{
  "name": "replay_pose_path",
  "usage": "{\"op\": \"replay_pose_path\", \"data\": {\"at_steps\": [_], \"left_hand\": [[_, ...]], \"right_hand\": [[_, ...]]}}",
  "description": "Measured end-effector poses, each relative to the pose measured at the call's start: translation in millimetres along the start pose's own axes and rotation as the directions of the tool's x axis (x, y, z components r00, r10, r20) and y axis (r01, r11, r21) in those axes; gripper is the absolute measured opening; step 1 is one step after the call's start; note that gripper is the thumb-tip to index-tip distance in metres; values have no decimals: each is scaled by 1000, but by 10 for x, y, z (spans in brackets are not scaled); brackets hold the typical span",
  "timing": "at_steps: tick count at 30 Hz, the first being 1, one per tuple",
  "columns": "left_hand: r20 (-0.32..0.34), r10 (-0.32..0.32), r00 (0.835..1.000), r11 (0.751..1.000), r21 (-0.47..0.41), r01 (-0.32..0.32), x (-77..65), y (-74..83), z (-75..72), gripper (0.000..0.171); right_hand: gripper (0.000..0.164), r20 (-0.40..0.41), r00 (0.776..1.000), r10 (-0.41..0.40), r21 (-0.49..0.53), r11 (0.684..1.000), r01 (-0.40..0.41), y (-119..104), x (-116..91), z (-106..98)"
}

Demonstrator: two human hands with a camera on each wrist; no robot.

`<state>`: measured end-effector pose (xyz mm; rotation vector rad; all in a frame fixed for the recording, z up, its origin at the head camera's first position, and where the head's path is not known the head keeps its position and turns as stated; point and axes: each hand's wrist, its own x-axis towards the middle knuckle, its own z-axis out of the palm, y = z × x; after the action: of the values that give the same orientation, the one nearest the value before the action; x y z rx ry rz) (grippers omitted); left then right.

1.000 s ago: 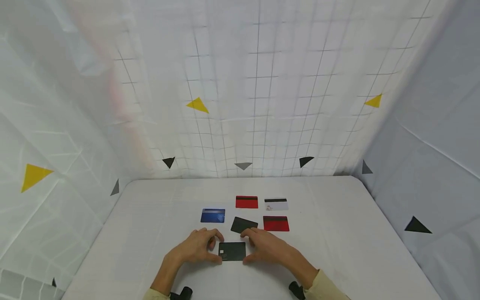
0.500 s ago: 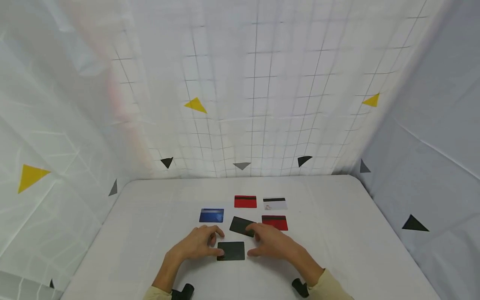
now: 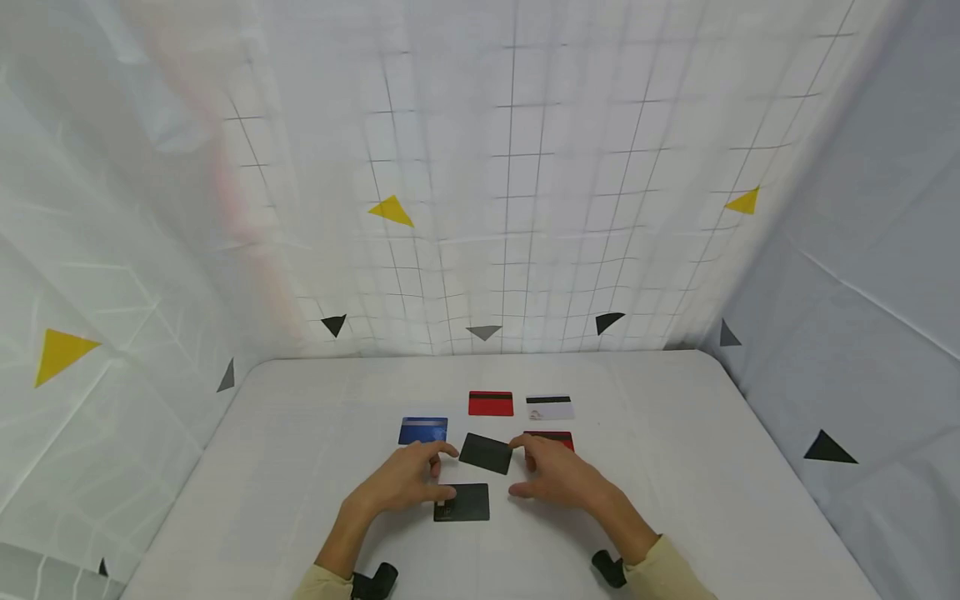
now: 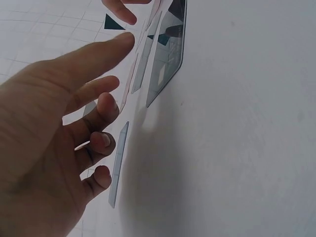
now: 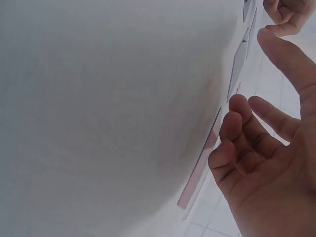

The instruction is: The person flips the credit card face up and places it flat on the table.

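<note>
Tilted black card (image 3: 486, 453) lies on the white table (image 3: 675, 500) between the two hands, turned askew, right end nearer the person. Face dark, looks plain from the head view.

Left hand (image 3: 401, 479): fingers loosely bent, thumb spread well away from them, nothing gripped. Index fingertip just beside the tilted card's left end. Thumb reaches over the left edge of the near black card (image 3: 468, 504); contact unclear, left wrist view sees the cards almost edge-on. Right hand (image 3: 558, 473): same relaxed curve, thumb and index wide apart, nothing gripped. Index fingertip right at the tilted card's right end, can't tell if touching. Thumb off to the right of the near card.

Near black card sits squarer to the person, small light patch at its left side by the thumb.

Other cards, beyond the hands: blue card (image 3: 423, 428) to the left, light band along its upper part; red card (image 3: 491, 406) behind the tilted one, dark stripe; white card (image 3: 550, 410) right of that, black stripe along top. Second red card (image 3: 564, 439), also dark-striped, partly hidden by the right hand.

Pale beige sleeves (image 3: 667, 571), black device at each wrist. Back: white curtain (image 3: 555, 183) with grid lines, yellow and dark triangles.
</note>
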<state>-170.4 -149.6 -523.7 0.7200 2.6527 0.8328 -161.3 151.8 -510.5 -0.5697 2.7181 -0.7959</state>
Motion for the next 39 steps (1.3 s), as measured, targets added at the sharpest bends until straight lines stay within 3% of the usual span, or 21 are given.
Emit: {"op": "replay_pose_path", "data": {"at_steps": [9, 14, 20, 29, 39], "left_hand": [[-35, -25, 999, 1000, 9, 25, 77, 28, -21, 60], [-47, -23, 999, 999, 39, 25, 151, 46, -36, 61], [-55, -12, 998, 995, 96, 17, 268, 59, -33, 63], [-28, -29, 999, 991, 128, 33, 393, 109, -28, 63], [-13, -67, 998, 989, 130, 68, 429, 138, 1, 64]], "right_hand": [[68, -77, 997, 10, -97, 995, -18, 78, 11, 9], [67, -90, 994, 57, -97, 993, -65, 79, 45, 14], [67, -102, 994, 42, -132, 990, -56, 90, 84, 48], [65, -103, 991, 86, -139, 985, -100, 93, 146, 86], [63, -123, 989, 81, -160, 982, -100, 56, 157, 136]]}}
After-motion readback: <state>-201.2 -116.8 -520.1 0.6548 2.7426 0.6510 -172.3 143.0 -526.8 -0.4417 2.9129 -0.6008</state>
